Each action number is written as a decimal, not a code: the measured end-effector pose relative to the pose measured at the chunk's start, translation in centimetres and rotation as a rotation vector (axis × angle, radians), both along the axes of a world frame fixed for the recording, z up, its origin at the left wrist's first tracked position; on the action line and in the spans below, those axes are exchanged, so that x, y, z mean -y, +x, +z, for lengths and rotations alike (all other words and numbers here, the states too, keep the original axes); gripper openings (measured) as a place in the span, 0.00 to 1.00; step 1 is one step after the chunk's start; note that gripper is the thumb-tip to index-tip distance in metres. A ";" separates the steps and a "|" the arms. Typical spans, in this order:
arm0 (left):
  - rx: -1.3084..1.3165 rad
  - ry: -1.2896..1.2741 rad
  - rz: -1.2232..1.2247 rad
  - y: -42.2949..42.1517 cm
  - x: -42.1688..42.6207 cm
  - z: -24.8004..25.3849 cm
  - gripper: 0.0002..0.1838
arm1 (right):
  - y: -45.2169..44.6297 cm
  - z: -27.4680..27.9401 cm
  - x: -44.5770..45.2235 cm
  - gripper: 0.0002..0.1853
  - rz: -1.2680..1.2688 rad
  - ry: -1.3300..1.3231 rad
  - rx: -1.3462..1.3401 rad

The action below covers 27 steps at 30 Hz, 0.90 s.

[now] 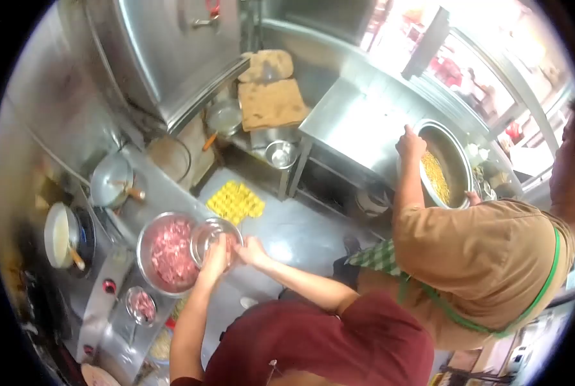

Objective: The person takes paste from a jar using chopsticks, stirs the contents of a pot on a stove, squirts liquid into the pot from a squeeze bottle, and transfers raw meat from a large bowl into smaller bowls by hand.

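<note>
A small steel bowl [204,239] is at the right rim of a large steel bowl [147,278] full of raw pink meat pieces [173,252]. My left hand [216,256] is at the near side of the small bowl, its fingers bunched at the rim; whether they hold anything is hidden. On the right side of that bowl, my right hand [252,252] is closed around the edge. The inside of the small bowl looks shiny, and its contents cannot be made out. Nearby, a small strainer [140,305] with more meat in it rests on the steel counter.
Left are two pans [112,180] [61,235] with wooden handles. A yellow tray-like item [237,202] lies low beyond the bowls. A steel table [358,122] stands behind. At right, a co-worker in a tan shirt [480,257] holds a large pot [454,154] of yellow food.
</note>
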<state>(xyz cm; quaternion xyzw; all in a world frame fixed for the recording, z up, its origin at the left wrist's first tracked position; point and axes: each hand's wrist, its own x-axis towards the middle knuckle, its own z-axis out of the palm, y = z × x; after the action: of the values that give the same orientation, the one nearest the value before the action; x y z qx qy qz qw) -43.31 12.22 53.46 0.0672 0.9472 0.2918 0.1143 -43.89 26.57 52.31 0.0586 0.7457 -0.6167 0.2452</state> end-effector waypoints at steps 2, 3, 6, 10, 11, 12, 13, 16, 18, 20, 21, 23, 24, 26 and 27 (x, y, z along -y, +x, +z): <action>-0.129 -0.083 0.005 -0.9 -0.5 0.9 0.17 | 0.0 1.2 -1.1 0.13 -0.026 -0.018 -0.031; -0.072 -0.030 0.072 -1.6 -0.2 1.0 0.17 | -0.2 1.5 -1.6 0.13 -0.048 -0.066 0.025; -0.191 -0.008 -0.095 -1.9 -1.8 5.3 0.24 | -0.7 2.3 -3.4 0.12 -0.080 -0.135 0.032; -0.319 -0.182 -0.204 -0.9 -3.6 3.2 0.29 | -0.7 2.0 -3.4 0.12 -0.085 0.057 -0.233; -0.237 -0.141 -0.179 -1.3 -4.0 3.4 0.23 | -0.6 1.7 -3.5 0.12 -0.093 0.168 -0.333; -0.270 -0.108 -0.223 -2.0 -3.9 2.1 0.19 | 0.0 4.0 -4.2 0.13 -0.124 0.130 -0.291; -0.303 -0.074 -0.267 -2.9 -3.7 0.8 0.15 | -0.2 1.9 -4.1 0.13 -0.137 0.058 -0.210; 0.035 -0.177 -0.059 -4.9 -4.2 1.5 0.16 | 0.6 4.7 -5.1 0.14 -0.196 -0.197 0.027; -0.041 -0.088 -0.022 -4.9 -4.7 2.8 0.16 | 0.3 4.0 -5.7 0.14 -0.187 -0.162 0.046; -0.094 0.019 -0.115 -4.3 -5.2 4.4 0.16 | 0.2 4.9 -6.6 0.14 -0.174 -0.153 0.065; -0.095 0.130 -0.178 -3.8 -5.2 4.7 0.18 | 0.3 5.5 -6.8 0.14 -0.163 -0.153 0.065; -0.176 0.116 -0.312 -3.3 -5.0 4.6 0.28 | 0.4 6.1 -7.0 0.14 -0.137 -0.153 0.063; -0.244 0.015 -0.320 -2.9 -5.4 4.9 0.28 | 0.7 6.1 -6.7 0.14 -0.205 -0.171 -0.061; -0.326 -0.109 -0.284 -2.2 -6.0 3.6 0.27 | 0.5 6.5 -6.7 0.14 -0.161 0.000 -0.122; -0.203 -0.057 -0.156 -2.3 -6.6 3.1 0.21 | 0.5 6.6 -6.4 0.15 -0.112 0.077 -0.144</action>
<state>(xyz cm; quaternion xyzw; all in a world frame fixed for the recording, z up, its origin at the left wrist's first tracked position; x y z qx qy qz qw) -45.62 18.85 56.56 0.1667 0.9538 0.2465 0.0420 -43.42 32.94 58.95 0.0653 0.7801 -0.6029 0.1536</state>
